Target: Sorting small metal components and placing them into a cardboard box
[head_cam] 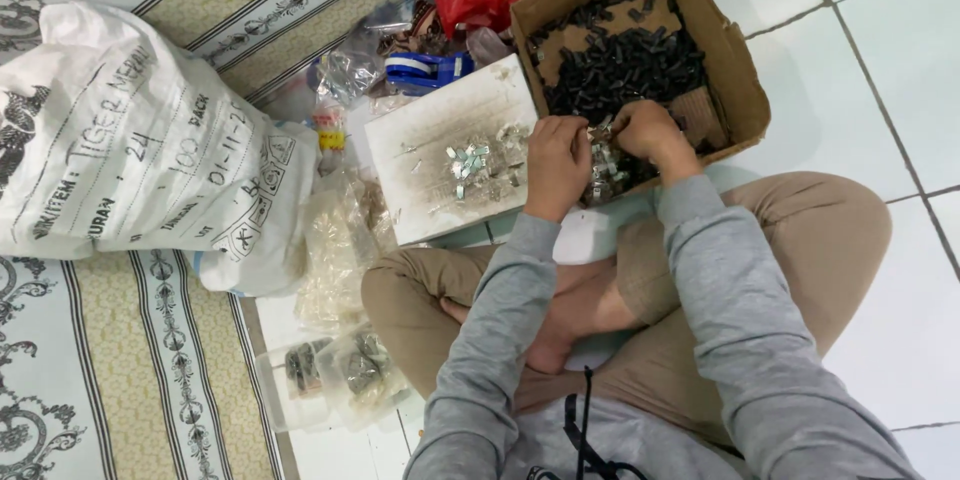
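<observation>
The big white sack [130, 140] slumps on the patterned mat at far left, well clear. The cardboard box [725, 60] of small black parts [625, 65] sits at the right; a nudge from the knee could tip it. The white board [420, 175] carries loose metal clips [470, 162] that could scatter. Left hand [557, 165] and right hand [648, 132], each grip closed on a bundle of metal clips [603, 165] at the box's near corner, could drop some.
</observation>
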